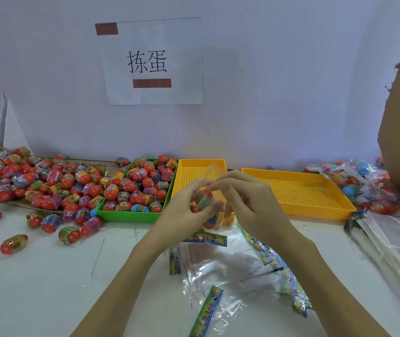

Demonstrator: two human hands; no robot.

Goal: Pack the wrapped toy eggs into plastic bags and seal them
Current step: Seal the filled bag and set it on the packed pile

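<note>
- Head view: your left hand (184,203) grips a wrapped egg (203,199) going into a clear bag (214,188) your right hand (245,198) pinches, probably at its mouth
- Filled bags (364,188) piled far right
- Left: loose eggs (36,181), green tray (131,214) full, empty bags (230,266) waiting

light: even, bright, soft shadows | glare: loose clear bags (230,271) | edges: wide-angle bending | focus: slightly soft

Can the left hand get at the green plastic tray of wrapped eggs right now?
Probably not yet: the left hand grips a wrapped egg at the bag; the green plastic tray lies unobstructed beside it.
</note>
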